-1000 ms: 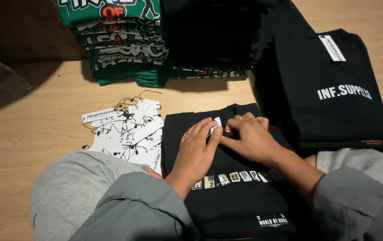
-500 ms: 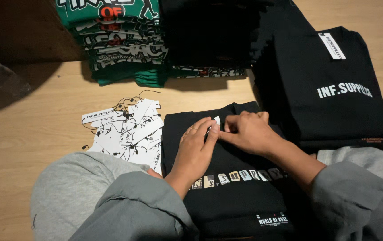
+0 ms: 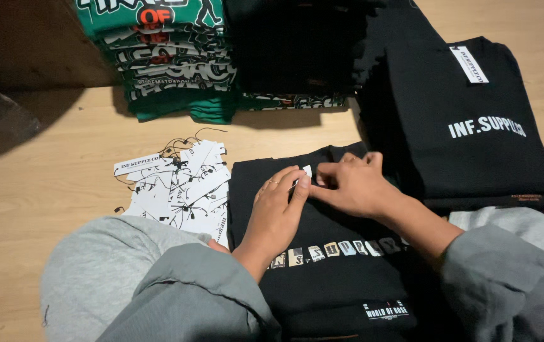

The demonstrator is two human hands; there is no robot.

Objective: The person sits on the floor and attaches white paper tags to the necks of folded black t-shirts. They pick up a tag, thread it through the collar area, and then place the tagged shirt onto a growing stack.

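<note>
Hands barely moved | left hand (image 3: pixel 278 206), right hand (image 3: pixel 354 187) pinch white tag (image 3: pixel 307 172) on black shirt (image 3: pixel 341 266)

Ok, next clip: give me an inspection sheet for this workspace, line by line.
Surface: pale wooden floor.
Job's things: folded black shirt lying flat; small white tag at its collar.
Clutter: loose pile of white tags with black strings, left of the shirt; stack of green shirts; stack of black shirts with a tag on top.
Grippers: left hand and right hand both pinch at the small tag.
Cables: nothing seen.
Surroundings: grey sleeves; dark shadowed corner upper left.
</note>
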